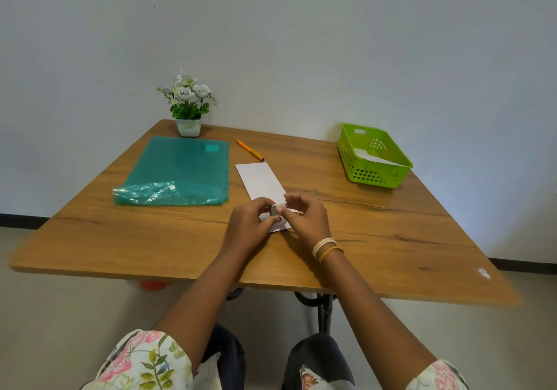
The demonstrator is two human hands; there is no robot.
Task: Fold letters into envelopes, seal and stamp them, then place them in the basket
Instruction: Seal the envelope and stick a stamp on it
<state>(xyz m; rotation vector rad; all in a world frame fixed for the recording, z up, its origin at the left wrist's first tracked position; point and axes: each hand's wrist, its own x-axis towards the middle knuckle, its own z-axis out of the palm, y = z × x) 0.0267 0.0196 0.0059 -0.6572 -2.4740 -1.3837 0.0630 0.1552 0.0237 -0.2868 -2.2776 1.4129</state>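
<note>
White envelope (261,182) lies flat mid-table, long side running away from the person, near end under both hands. Left hand (251,219) & right hand (304,217) meet just above that near end, fingers curled, pinching a small grey-white item (275,209) between them; too small to tell what it is, prob a stamp or bit of tape. So step in hand looks like sealing/stamping. Next move prob calls for pressing the piece down flat on the envelope w/o skewing it, then carrying the envelope to the green basket (376,175) at the far right corner, which already holds white paper. Orange pen (250,150) just beyond the envelope, teal plastic folder (177,172) to the left, small potted plant (188,109) at the back edge. Wood-grain table (391,239), plain pale wall behind
</note>
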